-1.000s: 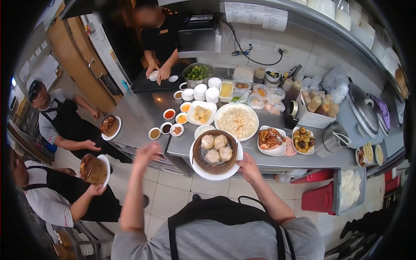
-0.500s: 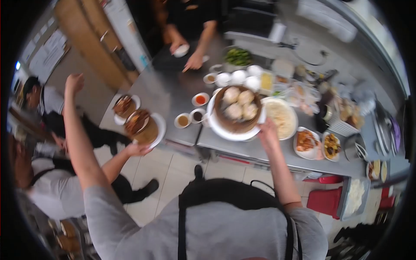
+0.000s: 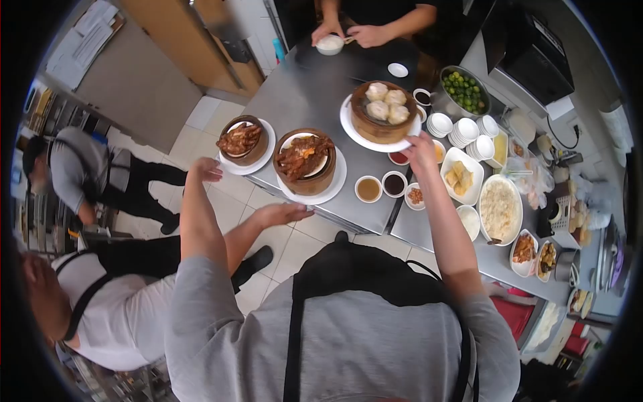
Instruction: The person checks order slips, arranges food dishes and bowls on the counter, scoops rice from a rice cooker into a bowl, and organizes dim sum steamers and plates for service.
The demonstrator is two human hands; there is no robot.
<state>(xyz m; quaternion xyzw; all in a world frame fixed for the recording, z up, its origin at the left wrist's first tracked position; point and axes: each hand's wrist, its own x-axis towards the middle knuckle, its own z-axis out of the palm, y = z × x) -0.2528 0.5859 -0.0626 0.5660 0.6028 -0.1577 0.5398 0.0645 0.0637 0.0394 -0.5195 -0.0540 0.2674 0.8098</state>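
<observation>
A white plate (image 3: 348, 127) with a bamboo steamer (image 3: 383, 126) of dumplings is held at its near right rim by my right hand (image 3: 420, 157), fingers closed on the edge. My left hand (image 3: 207, 170) has its fingers stretched out beside a white plate (image 3: 269, 137) at the table's left edge; whether it touches the rim I cannot tell. That plate carries a small steamer (image 3: 244, 155) of glazed chicken feet. Between my hands, another white plate (image 3: 339, 179) bears a larger steamer (image 3: 305, 177) with similar food. A co-worker's open hand (image 3: 281, 213) lies near its front rim.
Sauce bowls (image 3: 368, 189) line the counter's front, near a white dish of rice (image 3: 499, 211). Stacked white cups (image 3: 463, 132) and a pot of greens (image 3: 464, 92) stand behind. Across the steel table (image 3: 268, 100), a person handles a white bowl (image 3: 329, 45). Co-workers stand at my left.
My left hand has come down from its raised position to the left plate. My right hand and the dumpling plate appear farther up in view. The co-worker's hand has opened beside the middle plate.
</observation>
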